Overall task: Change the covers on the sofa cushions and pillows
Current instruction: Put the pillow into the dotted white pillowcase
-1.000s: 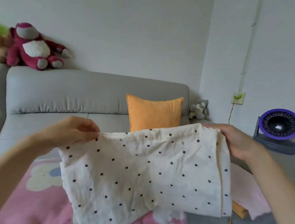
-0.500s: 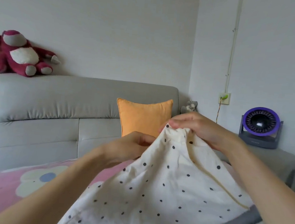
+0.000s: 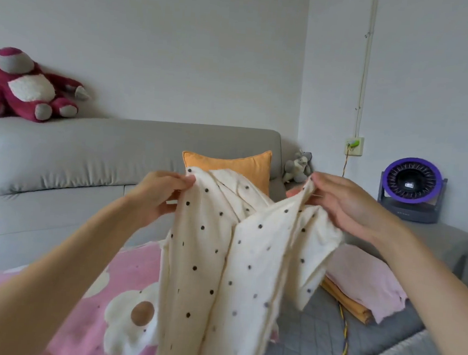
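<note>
Up in front of the orange pillow (image 3: 229, 164), both hands pinch the dotted cream cover (image 3: 229, 261) by its top edge, left hand (image 3: 160, 192) and right hand (image 3: 337, 203) apart, fabric hanging over the pink blanket (image 3: 111, 302)

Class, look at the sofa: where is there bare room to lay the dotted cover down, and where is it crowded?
Bare: the grey sofa seat left of the orange pillow, behind the pink flower blanket. Crowded: the right side, with pink fabric and a cord on the quilted mat.
</note>
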Motion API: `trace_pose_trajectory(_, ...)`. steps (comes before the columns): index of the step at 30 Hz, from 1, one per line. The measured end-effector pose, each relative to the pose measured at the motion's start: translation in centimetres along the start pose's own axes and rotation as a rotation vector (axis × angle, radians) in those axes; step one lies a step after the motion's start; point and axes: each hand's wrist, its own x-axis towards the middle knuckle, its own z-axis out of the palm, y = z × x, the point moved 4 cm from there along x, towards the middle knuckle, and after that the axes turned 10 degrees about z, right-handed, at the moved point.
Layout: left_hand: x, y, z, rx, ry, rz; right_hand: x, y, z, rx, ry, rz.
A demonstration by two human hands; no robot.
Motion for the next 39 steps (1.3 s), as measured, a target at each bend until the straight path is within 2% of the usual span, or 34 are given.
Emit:
trace_pose_trajectory(2, 0.8, -0.1, -2.0, -0.082, 0.132, -0.017, 0.3, 0.1, -2.0, 0.124, 0.189, 0.039)
trace_pose_trajectory(4, 1.4, -0.6, -4.0, -0.131, 0.208, -0.038, 0.7, 1.0, -4.6, 0.132, 0.380, 0.134)
trace_pose_trajectory(6, 1.8, -1.1, -5.4, -0.124, 0.239, -0.053, 1.1, 2.2, -7.0, 0.018, 0.591, 0.233)
trace_pose_trajectory(8, 2.0, -1.4, -6.1, -0.107, 0.262, -0.046, 1.4, 2.7, -8.2, -0.172, 0.767, 0.249)
trace_pose_trajectory(10, 1.7, -1.3, -5.7, -0.099, 0.240, -0.024, 1.5, 3.2, -8.1, -0.455, 0.837, 0.257)
trace_pose_trajectory(13, 0.3, -1.0, -3.4, -0.034, 0.052, -0.007, 1.3, 4.7, -6.4, -1.023, 0.786, 0.420)
trace_pose_trajectory(14, -0.4, -1.0, -2.4, 0.026, -0.025, -0.006, 1.5, 5.2, -5.3, -1.057, 0.739, 0.348)
trace_pose_trajectory(15, -1.0, -1.1, -1.4, 0.086, -0.098, -0.001, 1.8, 5.5, -3.6, -0.991, 0.646, 0.209)
trace_pose_trajectory(17, -1.8, -1.2, 0.9, 0.137, -0.209, 0.023, 2.3, 5.7, 1.1, -0.773, 0.346, -0.010)
trace_pose_trajectory(19, -1.9, -1.5, 2.6, 0.124, -0.262, 0.034, 2.8, 5.9, 5.8, -0.670, 0.114, -0.048)
trace_pose_trajectory(20, -1.7, -1.6, 3.1, 0.109, -0.273, 0.027, 3.3, 6.2, 7.2, -0.662, 0.082, -0.088)
trace_pose_trajectory(23, -1.0, -2.0, 3.1, -0.004, -0.238, -0.009, 4.4, 6.8, 7.9, -0.605, 0.229, -0.192)
trace_pose_trajectory(25, -0.3, -3.0, 1.5, -0.124, -0.079, -0.028, 4.6, 7.4, 6.6, -0.484, 0.313, -0.153)
trace_pose_trajectory(27, 0.5, -4.5, -1.0, -0.202, 0.134, -0.067, 4.8, 8.2, 4.4, -0.201, 0.408, -0.026)
trace_pose_trajectory(29, 1.1, -5.9, -3.4, -0.231, 0.265, -0.134, 5.3, 8.6, 2.1, 0.003, 0.496, 0.155)
trace_pose_trajectory(31, 2.0, -6.8, -5.0, -0.248, 0.327, -0.189, 5.9, 8.6, 0.6, -0.072, 0.454, 0.315)
trace_pose_trajectory(33, 3.6, -6.4, -6.1, -0.292, 0.380, -0.178, 7.2, 7.7, -0.6, -0.172, 0.451, 0.360)
trace_pose_trajectory(36, 7.5, -2.2, -7.9, -0.369, 0.380, -0.007, 10.3, 3.4, -2.7, -0.216, 0.553, 0.239)
trace_pose_trajectory(39, 10.9, 5.6, -11.2, -0.397, 0.341, 0.321, 14.1, -3.3, -3.9, -0.116, 0.638, 0.104)
